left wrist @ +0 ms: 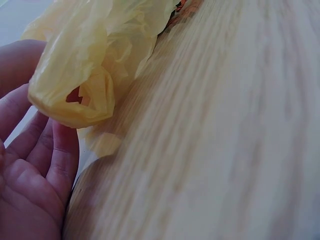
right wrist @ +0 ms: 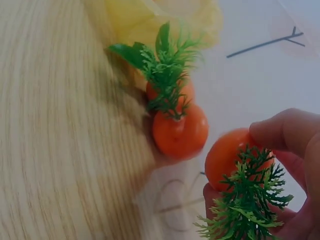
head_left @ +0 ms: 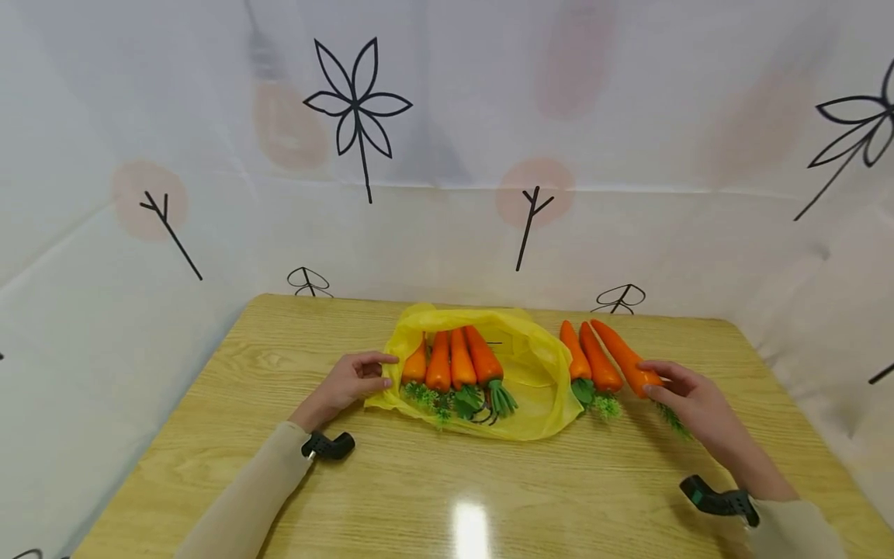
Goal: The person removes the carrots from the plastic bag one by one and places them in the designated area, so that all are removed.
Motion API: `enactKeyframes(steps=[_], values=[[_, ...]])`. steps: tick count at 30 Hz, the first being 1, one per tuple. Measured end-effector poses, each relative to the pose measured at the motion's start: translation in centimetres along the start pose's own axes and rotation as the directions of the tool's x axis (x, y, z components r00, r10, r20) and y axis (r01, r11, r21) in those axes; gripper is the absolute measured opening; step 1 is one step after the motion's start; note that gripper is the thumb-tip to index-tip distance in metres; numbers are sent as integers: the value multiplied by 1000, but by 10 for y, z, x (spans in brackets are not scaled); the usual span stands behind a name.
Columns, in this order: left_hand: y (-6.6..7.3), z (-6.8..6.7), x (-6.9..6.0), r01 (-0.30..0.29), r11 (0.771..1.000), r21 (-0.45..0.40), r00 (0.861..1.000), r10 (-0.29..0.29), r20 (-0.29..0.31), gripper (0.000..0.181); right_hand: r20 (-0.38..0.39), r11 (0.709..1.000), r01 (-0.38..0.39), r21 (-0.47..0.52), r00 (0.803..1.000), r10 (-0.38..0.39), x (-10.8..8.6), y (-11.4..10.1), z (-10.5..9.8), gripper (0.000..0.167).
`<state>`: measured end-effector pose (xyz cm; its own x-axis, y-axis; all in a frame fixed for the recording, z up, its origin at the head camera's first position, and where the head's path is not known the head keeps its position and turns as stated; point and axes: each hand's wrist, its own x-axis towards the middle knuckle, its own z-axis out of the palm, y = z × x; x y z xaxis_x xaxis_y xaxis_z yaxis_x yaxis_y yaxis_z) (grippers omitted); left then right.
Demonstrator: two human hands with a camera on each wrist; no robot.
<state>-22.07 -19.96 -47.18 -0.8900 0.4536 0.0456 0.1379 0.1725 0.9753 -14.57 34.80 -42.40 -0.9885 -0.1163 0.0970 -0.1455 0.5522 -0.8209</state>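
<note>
An orange carrot (head_left: 624,351) with a feathery green top (right wrist: 245,200) lies on the table, and my right hand (head_left: 687,396) pinches its thick end. Two more carrots (head_left: 599,359) sit just left of it, their leafy ends towards me. A thin yellow plastic bag (head_left: 541,400) lies with its wide mouth facing me. Inside it, several carrots (head_left: 461,361) rest side by side at the left. My left hand (head_left: 345,386) holds the bag's left edge. In the left wrist view, folds of the bag (left wrist: 75,90) hide some fingertips.
Everything rests on a wood-grain table (head_left: 391,497). White cloth (head_left: 447,248) printed with plant drawings hangs behind the table and at both sides. A wrist camera is strapped near each hand.
</note>
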Motion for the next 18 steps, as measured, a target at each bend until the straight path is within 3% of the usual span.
enactKeyframes(steps=[11,18], values=[[-1,0,1,7,1000,26,1000,-7,-14,41,-95,989,-92,-119,992,81,7,9,16,52],[0,1,0,18,999,42,1000,-17,-23,39,-96,984,-114,-139,990,101,10,11,24,58]])
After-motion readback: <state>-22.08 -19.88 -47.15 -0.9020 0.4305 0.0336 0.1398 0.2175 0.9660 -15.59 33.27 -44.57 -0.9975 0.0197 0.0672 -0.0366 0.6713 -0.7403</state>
